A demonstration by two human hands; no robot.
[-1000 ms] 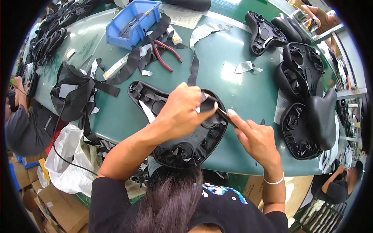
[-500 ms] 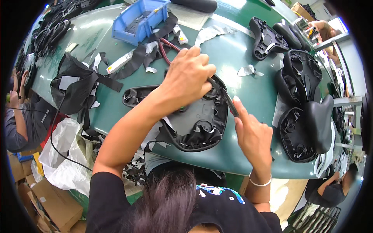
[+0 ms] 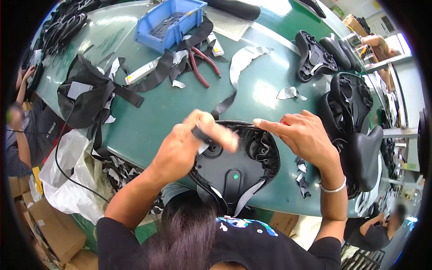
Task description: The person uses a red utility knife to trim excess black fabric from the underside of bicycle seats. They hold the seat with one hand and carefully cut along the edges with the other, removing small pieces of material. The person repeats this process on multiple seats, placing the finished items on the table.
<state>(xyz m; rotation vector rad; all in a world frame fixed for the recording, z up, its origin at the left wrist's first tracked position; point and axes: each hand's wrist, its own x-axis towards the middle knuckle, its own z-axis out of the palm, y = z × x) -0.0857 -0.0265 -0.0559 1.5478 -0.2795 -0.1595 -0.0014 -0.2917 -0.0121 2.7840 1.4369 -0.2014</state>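
A black bicycle saddle [image 3: 213,168] lies underside up at the table's near edge, its narrow end pointing at me. Pleated black cover material lines its rim. My left hand [image 3: 189,141], smeared by motion, is over the saddle's left side, closed on a black strip of material [image 3: 201,136]. At the saddle's far right rim, my right hand [image 3: 302,135] has a fingertip against the edge. A bit of something red [image 3: 284,123] shows among its curled fingers; the rest is hidden. Beyond the saddle, a white-and-black offcut strip [image 3: 240,67] curls across the table.
Red-handled pliers [image 3: 200,67] lie beyond the saddle, near a blue bin [image 3: 168,27] of dark pieces. A black mesh bag-like item [image 3: 85,96] is at left. More saddles [image 3: 355,103] stand at right. A white plastic bag [image 3: 67,175] hangs below the left edge. Other people work on both sides.
The saddle has turned, its narrow end swinging from the left round toward me. My left hand has drawn back toward me from the pliers, uncovering them. My right hand has shifted to the far right rim.
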